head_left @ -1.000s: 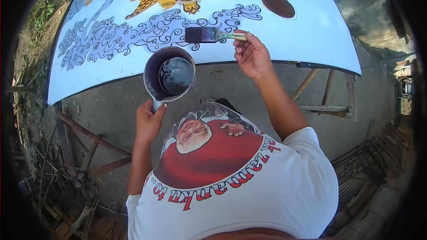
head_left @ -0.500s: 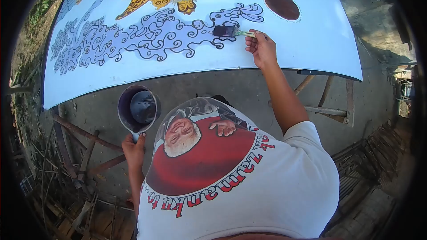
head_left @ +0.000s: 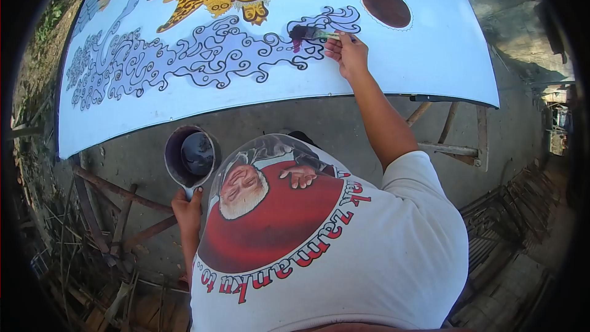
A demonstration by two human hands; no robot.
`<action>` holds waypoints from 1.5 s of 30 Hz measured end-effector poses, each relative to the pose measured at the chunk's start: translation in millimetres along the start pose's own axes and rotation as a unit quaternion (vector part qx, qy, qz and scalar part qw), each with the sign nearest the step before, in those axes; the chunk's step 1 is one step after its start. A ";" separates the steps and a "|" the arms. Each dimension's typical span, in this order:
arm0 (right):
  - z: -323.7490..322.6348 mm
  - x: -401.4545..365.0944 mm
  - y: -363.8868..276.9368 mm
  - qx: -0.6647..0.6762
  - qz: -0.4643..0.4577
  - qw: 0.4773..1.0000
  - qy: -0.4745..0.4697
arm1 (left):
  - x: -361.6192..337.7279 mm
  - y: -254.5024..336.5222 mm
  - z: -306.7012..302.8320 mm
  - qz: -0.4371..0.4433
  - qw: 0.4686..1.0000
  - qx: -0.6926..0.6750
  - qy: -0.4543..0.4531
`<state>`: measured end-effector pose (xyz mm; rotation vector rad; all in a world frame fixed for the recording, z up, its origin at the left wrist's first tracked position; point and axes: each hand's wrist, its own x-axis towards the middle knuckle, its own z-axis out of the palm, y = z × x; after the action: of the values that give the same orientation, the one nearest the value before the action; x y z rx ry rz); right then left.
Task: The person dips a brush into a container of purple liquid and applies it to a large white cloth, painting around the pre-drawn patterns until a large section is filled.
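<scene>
Here, in the head view, the right hand (head_left: 347, 56) pinches a flat, pale-handled paintbrush (head_left: 313, 34) between its fingers, the dark bristles (head_left: 298, 31) at the dark-outlined lavender scrollwork (head_left: 184, 58) on a broad white cloth (head_left: 424, 64). A magenta patch (head_left: 297, 45) shows beside the bristles. The left hand (head_left: 187, 210) curls its fingers around a round, purple-stained pot's handle (head_left: 188, 193), dark liquid (head_left: 198, 152) inside.

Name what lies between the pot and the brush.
Head view: from pot to brush, grey ground, then the painted sheet: white margin first, then lavender swirls.
</scene>
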<state>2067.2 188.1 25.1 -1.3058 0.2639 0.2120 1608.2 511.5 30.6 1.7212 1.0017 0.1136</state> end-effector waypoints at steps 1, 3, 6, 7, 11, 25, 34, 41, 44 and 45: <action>4.8 0.9 -2.5 0.003 0.003 1.000 -0.001 | 2.8 -3.4 0.1 0.001 1.000 -0.002 0.002; 5.0 3.5 -4.7 0.007 0.006 1.000 -0.001 | 4.5 -6.7 -0.2 0.004 1.000 -0.003 0.002; 7.5 8.3 -10.5 0.008 -0.002 1.000 0.030 | 2.7 -4.0 -5.0 0.011 1.000 -0.026 -0.004; 10.1 8.0 -7.4 0.017 0.005 1.000 0.022 | 3.2 -4.8 -5.0 0.006 1.000 -0.028 -0.004; 26.3 6.2 -5.6 -0.002 0.013 1.000 0.019 | 7.1 1.4 1.6 -0.015 1.000 -0.023 0.001; 6.4 20.3 -23.2 -0.043 -0.052 0.993 0.098 | 12.2 -8.3 -0.3 -0.010 0.999 -0.045 -0.012; -17.3 15.0 -33.5 -0.023 -0.081 0.989 0.119 | 6.4 -53.8 -9.5 -0.029 0.997 -0.072 0.005; -17.8 20.1 -29.8 -0.019 -0.079 0.988 0.133 | 0.5 -71.9 -17.8 -0.033 0.997 -0.073 0.016; -10.2 31.6 -28.2 -0.003 -0.080 0.987 0.136 | -2.9 -44.0 -11.0 0.003 0.998 -0.056 0.033; -9.3 33.3 -26.9 -0.007 -0.074 0.989 0.126 | -3.0 -44.2 -11.9 0.005 0.998 -0.055 0.033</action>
<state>2106.3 172.5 37.3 -1.3611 0.3781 -0.0791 1575.2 520.8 0.1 1.6310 1.0162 0.2293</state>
